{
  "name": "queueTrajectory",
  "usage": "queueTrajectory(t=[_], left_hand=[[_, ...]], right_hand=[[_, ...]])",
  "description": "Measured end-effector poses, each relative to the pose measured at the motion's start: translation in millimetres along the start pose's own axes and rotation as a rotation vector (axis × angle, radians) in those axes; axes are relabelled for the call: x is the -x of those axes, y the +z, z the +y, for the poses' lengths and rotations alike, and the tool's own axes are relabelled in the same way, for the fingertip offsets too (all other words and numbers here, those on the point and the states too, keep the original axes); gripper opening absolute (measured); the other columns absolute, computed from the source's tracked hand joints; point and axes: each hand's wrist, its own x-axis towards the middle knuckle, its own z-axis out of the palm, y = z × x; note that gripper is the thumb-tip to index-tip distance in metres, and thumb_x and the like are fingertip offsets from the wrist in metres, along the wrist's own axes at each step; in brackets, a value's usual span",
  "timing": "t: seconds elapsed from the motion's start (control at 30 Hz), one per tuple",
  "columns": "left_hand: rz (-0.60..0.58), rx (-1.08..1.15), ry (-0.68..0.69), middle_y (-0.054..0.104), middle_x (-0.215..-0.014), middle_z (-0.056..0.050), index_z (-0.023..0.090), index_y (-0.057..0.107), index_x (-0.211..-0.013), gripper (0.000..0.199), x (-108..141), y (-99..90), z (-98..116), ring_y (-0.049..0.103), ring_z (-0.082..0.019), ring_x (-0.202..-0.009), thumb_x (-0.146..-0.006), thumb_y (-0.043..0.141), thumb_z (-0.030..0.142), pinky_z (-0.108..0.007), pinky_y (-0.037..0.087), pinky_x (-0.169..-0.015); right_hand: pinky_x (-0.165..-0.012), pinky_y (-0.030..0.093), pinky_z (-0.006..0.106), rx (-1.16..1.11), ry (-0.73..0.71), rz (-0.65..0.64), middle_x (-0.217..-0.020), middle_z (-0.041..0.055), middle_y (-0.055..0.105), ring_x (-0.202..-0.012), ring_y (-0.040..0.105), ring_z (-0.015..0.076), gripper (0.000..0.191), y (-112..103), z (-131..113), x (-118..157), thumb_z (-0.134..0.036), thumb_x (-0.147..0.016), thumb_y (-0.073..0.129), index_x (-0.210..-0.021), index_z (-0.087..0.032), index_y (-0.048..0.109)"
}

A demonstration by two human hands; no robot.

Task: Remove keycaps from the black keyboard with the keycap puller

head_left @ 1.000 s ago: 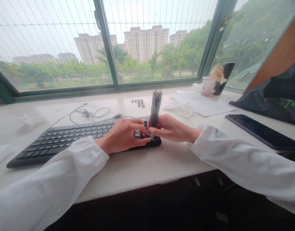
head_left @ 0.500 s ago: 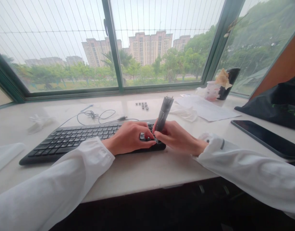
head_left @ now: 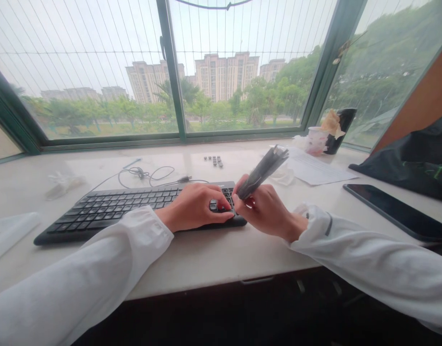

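Observation:
A black keyboard (head_left: 109,211) lies on the white counter. My left hand (head_left: 195,206) rests over its right part, with the thumb along the front edge and the index finger curled down at the number keys. Its fingertips grip the keyboard there; whether a keycap is between them I cannot tell. My right hand (head_left: 264,211) is closed around a dark grey multi-tool (head_left: 262,173), blurred by motion and tilted up to the right. The tool's lower end is hidden by the fingers, close to the keyboard's right end. Several loose keycaps (head_left: 217,161) lie behind the keyboard.
A thin cable (head_left: 141,174) coils behind the keyboard. To the right are a sheet of paper (head_left: 311,166), crumpled clear plastic (head_left: 282,176), a cup (head_left: 315,140), a black phone (head_left: 394,209) and a dark bag (head_left: 415,154). Clear plastic (head_left: 64,185) lies at the left.
My right hand has drawn slightly up and right from the keys, and the multi-tool has tipped from nearly upright to a rightward slant. My left hand stays at the number keys.

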Motion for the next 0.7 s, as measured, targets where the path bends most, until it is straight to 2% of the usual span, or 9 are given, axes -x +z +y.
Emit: queueTrajectory(t=[0.07,0.17,0.3,0.43,0.7], left_hand=[[0.000,-0.007,0.010,0.069,-0.079,0.002,0.022,0.073,-0.077,0.022,0.4,-0.3,-0.1,0.059,-0.010,-0.066,-0.082,0.065,0.042,-0.022,0.039,-0.061],[0.011,-0.027,0.040,0.069,-0.081,0.000,0.022,0.074,-0.081,0.022,1.2,-0.3,-0.5,0.060,-0.010,-0.067,-0.083,0.064,0.042,-0.022,0.041,-0.060],[0.016,-0.039,0.079,0.069,-0.083,0.000,0.022,0.074,-0.085,0.021,1.5,0.5,-2.2,0.059,-0.009,-0.064,-0.084,0.064,0.040,-0.021,0.041,-0.058],[0.016,-0.032,0.102,0.069,-0.083,0.000,0.022,0.074,-0.085,0.020,1.0,1.0,-3.7,0.060,-0.009,-0.066,-0.085,0.064,0.039,-0.021,0.041,-0.058],[-0.010,-0.049,0.092,0.069,-0.086,-0.001,0.022,0.073,-0.086,0.020,0.6,0.5,-4.3,0.059,-0.010,-0.066,-0.085,0.064,0.040,-0.021,0.041,-0.059]], right_hand=[[-0.056,0.035,0.024,0.009,0.029,0.008,-0.066,-0.0020,0.056,-0.053,0.044,0.0100,0.002,0.0,1.6,-1.1,-0.018,-0.079,0.052,-0.077,-0.019,0.054],[-0.055,0.033,0.025,-0.019,0.178,0.009,-0.060,-0.0030,0.053,-0.054,0.043,0.0108,0.008,0.4,8.6,-6.2,-0.020,-0.080,0.051,-0.073,-0.019,0.054],[-0.054,0.034,0.024,-0.244,0.272,-0.100,-0.057,-0.0034,0.050,-0.055,0.044,0.0111,0.017,-0.7,17.2,-12.7,-0.025,-0.084,0.047,-0.069,-0.018,0.052],[-0.055,0.035,0.024,-0.302,0.282,-0.198,-0.055,-0.0037,0.050,-0.055,0.045,0.0107,0.018,-2.9,17.2,-13.4,-0.025,-0.084,0.048,-0.068,-0.017,0.053],[-0.056,0.035,0.024,-0.268,0.185,-0.283,-0.062,-0.0017,0.053,-0.059,0.047,0.0118,0.024,-7.6,12.6,-12.0,-0.033,-0.091,0.049,-0.074,-0.017,0.053]])
